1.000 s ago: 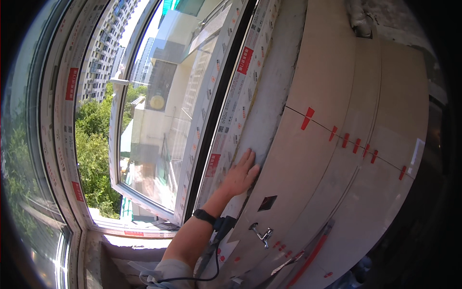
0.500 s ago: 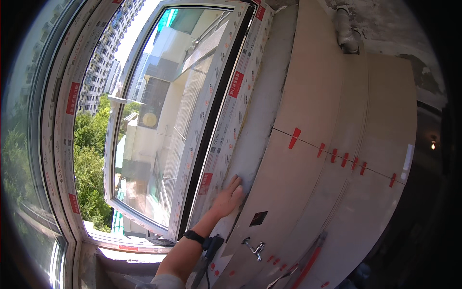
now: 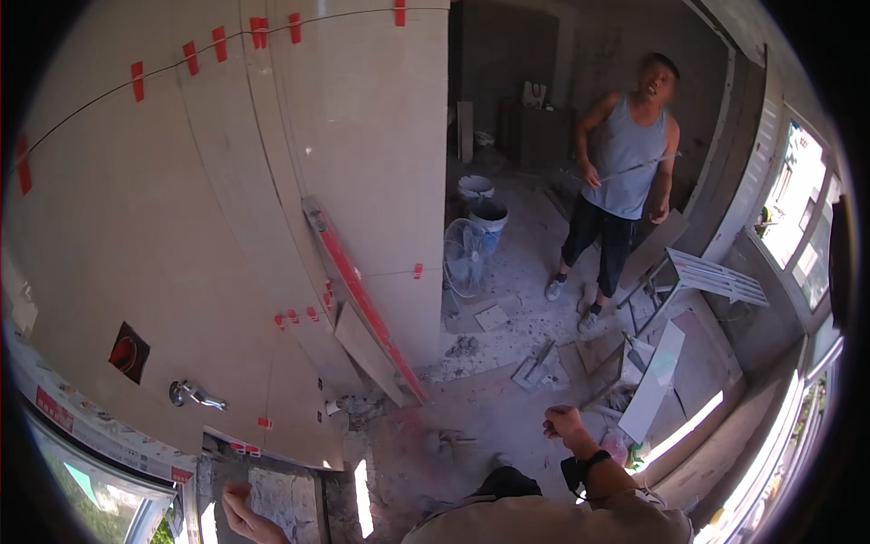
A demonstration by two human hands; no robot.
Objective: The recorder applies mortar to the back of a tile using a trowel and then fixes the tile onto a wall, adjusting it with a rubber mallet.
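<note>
My left hand (image 3: pixel 246 515) hangs at the lower left, with fingers loosely bent and apart and nothing visible in them. It is nearest to a rough, pale patch at the foot of the wall. In front of my body, over the floor, my right hand (image 3: pixel 565 426) is closed in a loose fist and seems to hold nothing. A black band (image 3: pixel 594 458) circles that wrist. On the beige tiled wall (image 3: pixel 208 272) at my left are a metal tap (image 3: pixel 195 395), a dark square cut-out (image 3: pixel 129 353) and several red tile clips (image 3: pixel 218 43) along a joint.
Against the wall leans a long red level (image 3: pixel 362 299). A person (image 3: pixel 629 154) stands across the room holding a thin rod. Buckets (image 3: pixel 489 216), a fan (image 3: pixel 465 257), a white folding bench (image 3: pixel 716 275), a tile strip (image 3: pixel 653 381) and a trowel (image 3: pixel 536 365) are on the dusty floor.
My view has swung right and down, from the open window to the room and floor. The hand that lay against the strip beside the window frame is off it. Both hands now show.
</note>
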